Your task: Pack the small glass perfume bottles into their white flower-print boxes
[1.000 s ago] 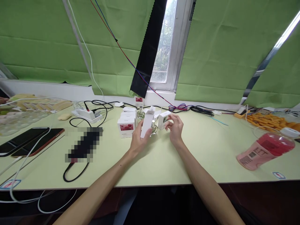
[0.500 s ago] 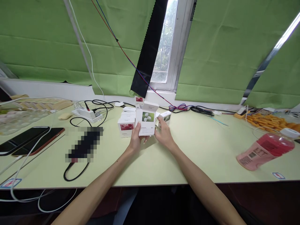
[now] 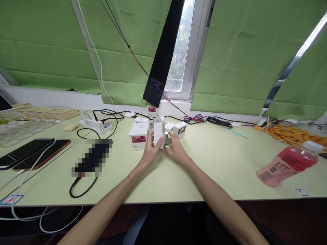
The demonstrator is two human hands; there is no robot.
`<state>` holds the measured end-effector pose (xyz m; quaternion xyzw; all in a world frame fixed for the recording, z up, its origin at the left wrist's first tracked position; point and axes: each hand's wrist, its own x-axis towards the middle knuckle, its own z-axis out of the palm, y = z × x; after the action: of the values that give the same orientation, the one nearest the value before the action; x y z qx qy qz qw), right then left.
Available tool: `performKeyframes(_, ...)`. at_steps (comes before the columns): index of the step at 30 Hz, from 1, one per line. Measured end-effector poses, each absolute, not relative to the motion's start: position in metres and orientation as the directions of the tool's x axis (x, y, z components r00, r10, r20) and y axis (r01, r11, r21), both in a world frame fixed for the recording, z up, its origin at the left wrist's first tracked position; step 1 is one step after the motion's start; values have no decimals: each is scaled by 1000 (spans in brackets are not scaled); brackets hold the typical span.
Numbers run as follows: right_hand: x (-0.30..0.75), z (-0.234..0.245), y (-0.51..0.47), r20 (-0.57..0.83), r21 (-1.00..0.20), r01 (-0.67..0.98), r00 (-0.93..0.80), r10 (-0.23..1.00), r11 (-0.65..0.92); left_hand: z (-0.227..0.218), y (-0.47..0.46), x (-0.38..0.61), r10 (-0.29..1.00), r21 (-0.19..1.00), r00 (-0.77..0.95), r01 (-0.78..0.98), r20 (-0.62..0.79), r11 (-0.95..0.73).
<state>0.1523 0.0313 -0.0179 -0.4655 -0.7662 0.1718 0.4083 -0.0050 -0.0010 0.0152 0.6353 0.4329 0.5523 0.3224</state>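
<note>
My left hand (image 3: 150, 151) grips a small white carton (image 3: 158, 133), held upright with its narrow plain side facing me. My right hand (image 3: 178, 149) has its fingers around a small clear glass bottle (image 3: 167, 139) with a shiny cap, just right of the carton. The bottle looks like a perfume bottle; its lower part is partly covered by my fingers. Left of the carton stands a row of white boxes, the front box (image 3: 138, 139) with a red flower picture. Behind my right hand is a white box (image 3: 180, 130) with a green and white flower picture.
A power strip (image 3: 95, 126) with black cables and two phones (image 3: 42, 153) lie on the left. A pink bottle (image 3: 286, 165) lies tilted on the right, near orange pieces (image 3: 293, 133). A bundle of wires (image 3: 198, 117) runs along the back edge.
The carton has turned from its flower-picture front to its narrow side. My right hand has moved off the carton's edge and now has its fingers around the glass bottle.
</note>
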Motion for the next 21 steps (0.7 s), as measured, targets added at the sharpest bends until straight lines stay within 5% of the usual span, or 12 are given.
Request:
performKeyframes(5,151,-10,27,329,-643,659,-223,918,390,13,2,-5,960,960,16,10,280,-280)
performKeyframes(15,147,-2,21,187,-484,829,-215,959,280,8,5,-3,928,857,-34,397,372,-329)
performKeyframes(21,147,-2,21,222,-469,836,-203,954,287,4,6,-2,902,785,-5,493,432,-374)
